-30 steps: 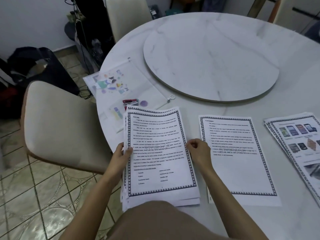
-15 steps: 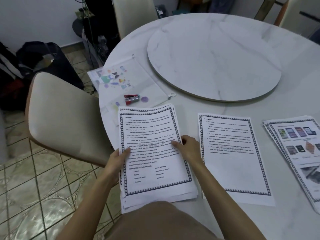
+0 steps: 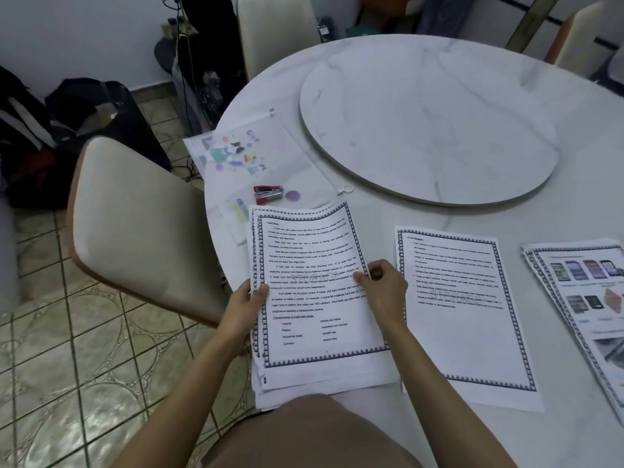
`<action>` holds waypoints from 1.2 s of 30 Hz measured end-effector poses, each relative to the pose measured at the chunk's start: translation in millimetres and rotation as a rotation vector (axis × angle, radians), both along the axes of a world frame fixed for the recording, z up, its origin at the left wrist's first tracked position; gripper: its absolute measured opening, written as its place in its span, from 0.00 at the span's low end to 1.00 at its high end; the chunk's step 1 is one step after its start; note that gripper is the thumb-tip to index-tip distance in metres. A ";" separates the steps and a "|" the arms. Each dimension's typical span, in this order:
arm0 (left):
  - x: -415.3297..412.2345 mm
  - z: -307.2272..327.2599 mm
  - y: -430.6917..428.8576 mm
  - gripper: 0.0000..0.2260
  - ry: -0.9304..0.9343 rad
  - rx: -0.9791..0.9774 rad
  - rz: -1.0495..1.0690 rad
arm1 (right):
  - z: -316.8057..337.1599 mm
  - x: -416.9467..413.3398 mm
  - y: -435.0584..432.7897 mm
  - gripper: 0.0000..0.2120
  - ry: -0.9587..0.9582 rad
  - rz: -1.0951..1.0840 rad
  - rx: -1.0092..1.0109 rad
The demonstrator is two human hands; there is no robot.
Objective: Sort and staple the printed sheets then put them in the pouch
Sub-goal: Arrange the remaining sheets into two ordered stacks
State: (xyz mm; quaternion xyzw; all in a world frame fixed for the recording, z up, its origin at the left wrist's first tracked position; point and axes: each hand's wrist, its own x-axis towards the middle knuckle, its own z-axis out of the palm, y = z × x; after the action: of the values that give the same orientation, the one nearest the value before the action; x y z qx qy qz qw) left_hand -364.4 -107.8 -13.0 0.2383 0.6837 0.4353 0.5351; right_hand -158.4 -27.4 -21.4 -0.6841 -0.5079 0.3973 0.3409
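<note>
My left hand (image 3: 244,307) and right hand (image 3: 383,288) are bare. My left forearm (image 3: 189,383) and right forearm (image 3: 439,383) are bare too, down to the bottom of the view. At the near edge of the table (image 3: 371,212), between my arms, I wear a plain tan-brown garment (image 3: 314,434), smooth and rounded. I cannot tell whether it is a top or trousers.

The left hand (image 3: 244,305) grips the left border of a stack of printed sheets (image 3: 314,369). The right hand (image 3: 381,285) pinches the right border of the top sheet (image 3: 314,298). Just right of this grip lies a single sheet (image 3: 462,315), and farther right a picture pile (image 3: 580,292). Beyond the grip is a red stapler (image 3: 268,194), on or inside the clear pouch (image 3: 256,157).
</note>
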 end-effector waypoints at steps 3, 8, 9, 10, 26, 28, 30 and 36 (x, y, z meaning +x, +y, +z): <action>-2.4 -1.4 0.5 0.14 0.012 0.019 -0.015 | -1.0 0.3 2.1 0.12 0.012 0.011 0.016; -5.4 -1.0 -2.3 0.16 0.135 0.106 -0.011 | 0.0 3.9 12.0 0.16 -0.095 -0.038 0.171; -8.4 1.8 -2.5 0.16 0.160 0.123 0.016 | 1.2 5.9 15.6 0.14 -0.112 -0.066 0.176; -12.8 4.5 -2.2 0.15 0.182 0.147 0.051 | 2.0 8.4 19.7 0.14 -0.127 -0.087 0.175; -111.1 52.6 -15.6 0.14 0.311 0.398 0.395 | -13.2 33.2 32.3 0.09 -0.317 -0.009 0.124; -113.6 56.8 -13.8 0.15 0.294 0.397 0.405 | -13.1 36.0 33.3 0.09 -0.308 -0.030 0.125; -115.7 61.0 -12.7 0.12 0.274 0.420 0.401 | -13.2 37.9 33.9 0.08 -0.298 -0.059 0.121; -115.0 66.2 -6.6 0.16 0.248 0.433 0.372 | -11.6 31.9 30.8 0.06 -0.307 0.004 0.116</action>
State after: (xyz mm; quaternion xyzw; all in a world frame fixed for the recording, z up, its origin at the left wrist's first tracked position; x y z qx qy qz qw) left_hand -479.4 -114.3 53.1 0.2686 0.6671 0.6288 0.2957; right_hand -126.4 3.4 -33.0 -0.7150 -0.5773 0.2588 0.2974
